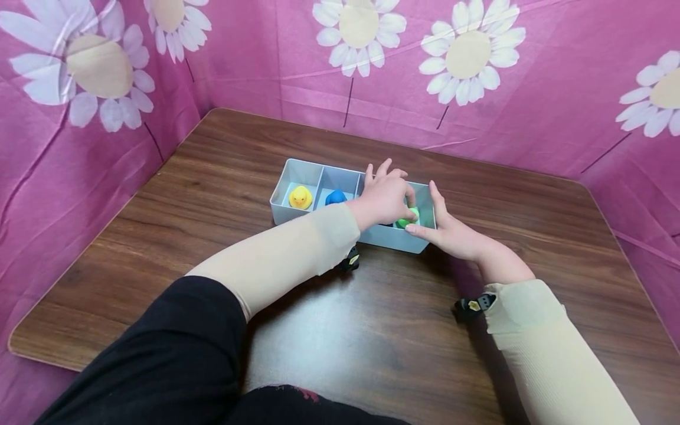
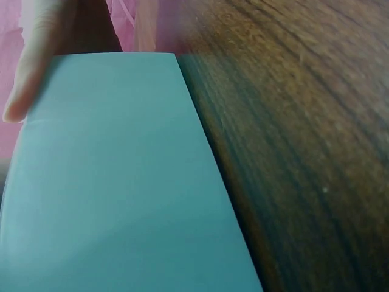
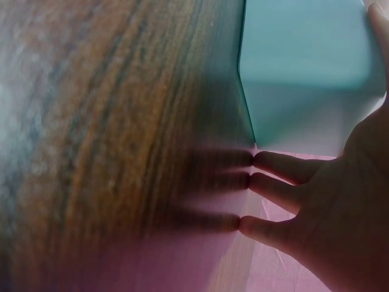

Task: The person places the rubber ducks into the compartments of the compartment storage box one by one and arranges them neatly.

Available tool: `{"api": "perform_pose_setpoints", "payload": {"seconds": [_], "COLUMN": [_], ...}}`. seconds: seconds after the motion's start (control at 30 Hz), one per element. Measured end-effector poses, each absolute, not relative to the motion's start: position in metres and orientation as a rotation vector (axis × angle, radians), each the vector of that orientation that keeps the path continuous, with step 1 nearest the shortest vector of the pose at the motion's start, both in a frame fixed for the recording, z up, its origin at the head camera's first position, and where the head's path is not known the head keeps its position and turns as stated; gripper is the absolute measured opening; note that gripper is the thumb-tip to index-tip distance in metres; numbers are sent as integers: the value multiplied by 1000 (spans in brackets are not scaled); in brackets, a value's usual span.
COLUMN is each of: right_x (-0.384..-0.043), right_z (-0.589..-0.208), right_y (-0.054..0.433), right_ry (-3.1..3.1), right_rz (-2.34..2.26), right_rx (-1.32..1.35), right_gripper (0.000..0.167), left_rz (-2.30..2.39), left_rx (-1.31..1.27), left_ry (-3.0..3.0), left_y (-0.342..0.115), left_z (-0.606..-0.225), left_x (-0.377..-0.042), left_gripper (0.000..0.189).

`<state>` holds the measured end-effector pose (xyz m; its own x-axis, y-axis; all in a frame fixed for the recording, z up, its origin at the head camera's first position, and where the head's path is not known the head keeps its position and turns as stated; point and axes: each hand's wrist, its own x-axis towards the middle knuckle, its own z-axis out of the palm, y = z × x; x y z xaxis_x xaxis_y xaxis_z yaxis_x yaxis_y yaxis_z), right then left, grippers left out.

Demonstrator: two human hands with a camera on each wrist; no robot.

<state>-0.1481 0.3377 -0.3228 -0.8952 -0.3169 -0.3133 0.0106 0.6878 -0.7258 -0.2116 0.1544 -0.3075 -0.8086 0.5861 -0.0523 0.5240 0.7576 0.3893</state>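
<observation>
A long light grey-blue divided box [image 1: 395, 237] sits on the table. My left hand [image 1: 383, 198] reaches over it into the right end compartment, thumb and index finger pinching a small green toy [image 1: 402, 224] that they partly hide; the other fingers are raised. My right hand [image 1: 459, 233] holds the box's right end, its thumb over the front rim and its fingers along the end wall. In the right wrist view, those fingers [image 3: 279, 188] are spread beside the box, tips close to the tabletop. The left wrist view mostly shows the box's front wall [image 2: 121, 170].
A yellow rubber duck [image 1: 300, 198] sits in the left end compartment and a blue toy [image 1: 335, 197] in the one beside it. My left forearm crosses in front of the box. Pink cloth [image 1: 255, 59] with daisies hangs behind the wooden table [image 1: 159, 236].
</observation>
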Motion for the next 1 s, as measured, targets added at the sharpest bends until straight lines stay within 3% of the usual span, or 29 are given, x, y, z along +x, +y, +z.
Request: {"api": "perform_pose_setpoints", "payload": {"seconds": [0.63,1.0], "right_x": [-148,-148], "right_z": [-322,-324], "right_y": [337,337], "right_ry": [2484,2485], "right_rz": [-1079,-1077], "right_rx": [-234,-230], "right_gripper": [105,106], "left_rz": [464,427], "left_rx": [919,953], "left_ry": [2779,2801], "left_y": [153,138], "left_z": [-306,-284], "left_x": [-213,-214], "left_gripper": [16,55]}}
